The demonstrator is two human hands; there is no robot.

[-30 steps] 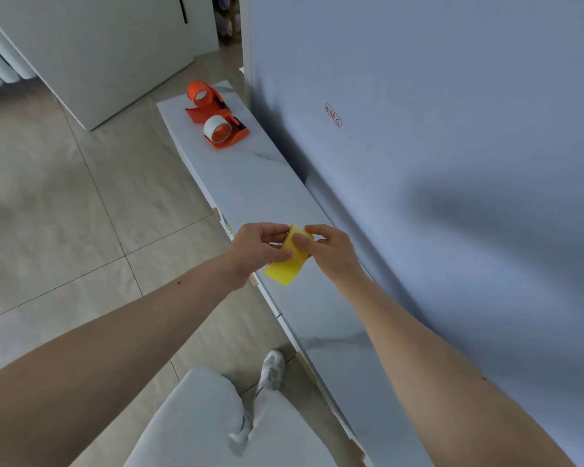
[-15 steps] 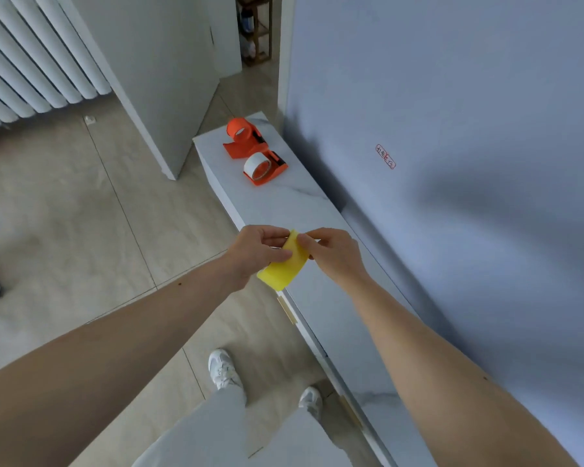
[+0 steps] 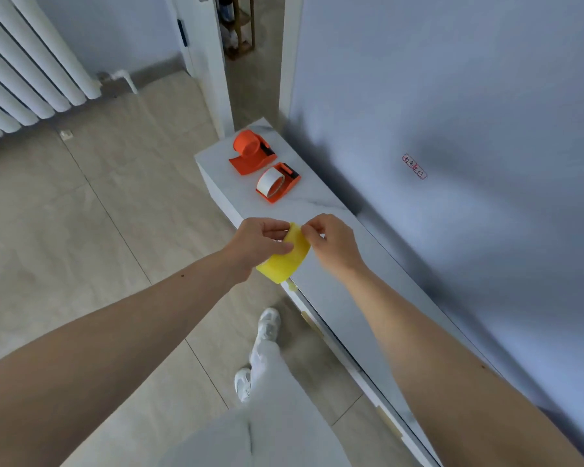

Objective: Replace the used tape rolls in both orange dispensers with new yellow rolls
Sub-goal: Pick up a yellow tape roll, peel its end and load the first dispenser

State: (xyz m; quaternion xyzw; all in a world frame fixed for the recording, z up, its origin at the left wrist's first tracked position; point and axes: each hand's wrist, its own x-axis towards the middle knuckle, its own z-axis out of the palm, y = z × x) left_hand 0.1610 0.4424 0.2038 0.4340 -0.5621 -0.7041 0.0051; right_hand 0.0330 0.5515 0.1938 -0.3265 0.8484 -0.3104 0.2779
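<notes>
Both grips are closed on one thing: our left hand wraps its fingers and thumb around the yellow roll from the side; our right hand pinches at its upper edge, perhaps hunting for the loose end of the tape, though we cannot tell for sure; we hold the roll in the air above the near edge of the long white table, with our legs and white shoes below. Well ahead of us, at the far end of that table, the two orange dispensers stand just beside each other; the nearer dispenser carries a whitish used roll; the farther dispenser shows only orange at its hub, so we cannot say whether it is loaded. By our judgement the job has barely begun; neither dispenser shows yellow; only one new roll is in view.
</notes>
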